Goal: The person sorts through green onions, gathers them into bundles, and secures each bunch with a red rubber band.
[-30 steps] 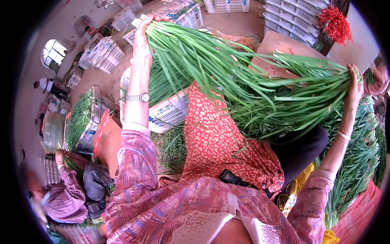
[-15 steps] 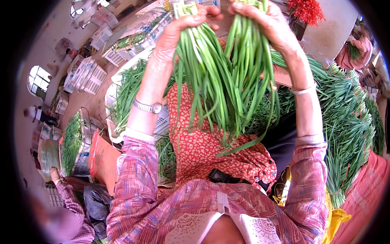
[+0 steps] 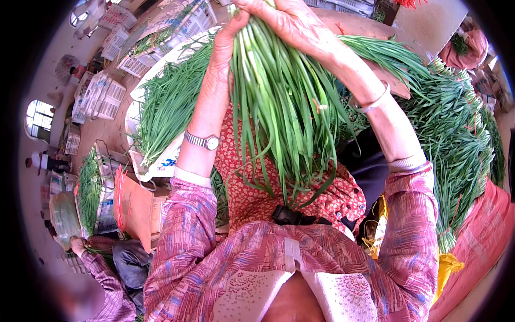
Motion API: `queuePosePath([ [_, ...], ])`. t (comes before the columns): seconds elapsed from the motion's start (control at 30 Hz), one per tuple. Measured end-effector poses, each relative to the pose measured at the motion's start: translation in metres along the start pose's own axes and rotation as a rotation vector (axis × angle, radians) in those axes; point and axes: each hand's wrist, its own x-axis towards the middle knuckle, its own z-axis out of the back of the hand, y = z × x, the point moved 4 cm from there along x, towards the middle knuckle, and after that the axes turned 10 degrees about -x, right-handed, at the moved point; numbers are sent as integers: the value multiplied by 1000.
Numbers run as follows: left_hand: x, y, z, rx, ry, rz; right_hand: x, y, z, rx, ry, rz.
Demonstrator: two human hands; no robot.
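Both hands are raised near the upper edge, close together round the pale stem ends of one thick bunch of garlic chives [image 3: 287, 107]. My left hand [image 3: 229, 38] is closed along the bunch's left side, its thumb near the top. From the right, my right hand [image 3: 292, 24] wraps over the stems; some of its fingers are cut off by the picture edge. Long green leaves hang from the grip, fanning out over the red flowered apron [image 3: 228, 161] on my lap.
Left of my arm stands a white basket [image 3: 134, 114] of loose chives. Tied chive bundles [image 3: 461, 145] pile up at right, above a red sack [image 3: 475, 236]. A cardboard box [image 3: 134, 206] and white crates [image 3: 107, 99] lie left. Co-workers sit lower left [image 3: 110, 284] and upper right [image 3: 466, 51].
The two separate handfuls of chives have come together into one bunch. My right hand has moved left, up against my left hand.
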Motion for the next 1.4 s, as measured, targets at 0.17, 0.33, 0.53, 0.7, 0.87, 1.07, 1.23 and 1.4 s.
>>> queuePosePath([
  [0.17,-14,-11,13,367,-143,1,12,3,3,-532,181,76],
  [0.33,-8,-2,8,314,-326,49,22,-6,3,-824,301,143],
  [0.53,5,-25,18,422,-264,170,27,-35,-5,-337,426,279],
  [0.7,14,-18,-40,371,-293,34,-17,-5,30,92,118,1],
  [0.87,29,-94,-35,619,-322,-237,-74,-38,11,-407,27,68],
  [1.07,43,-172,-58,716,-199,-363,-214,-170,8,-627,739,-447],
  [1.23,46,-229,-54,829,-225,-301,-153,-124,61,-597,583,-558],
  [1.4,49,-179,-67,759,-67,-331,-33,-29,68,-316,-116,-70],
])
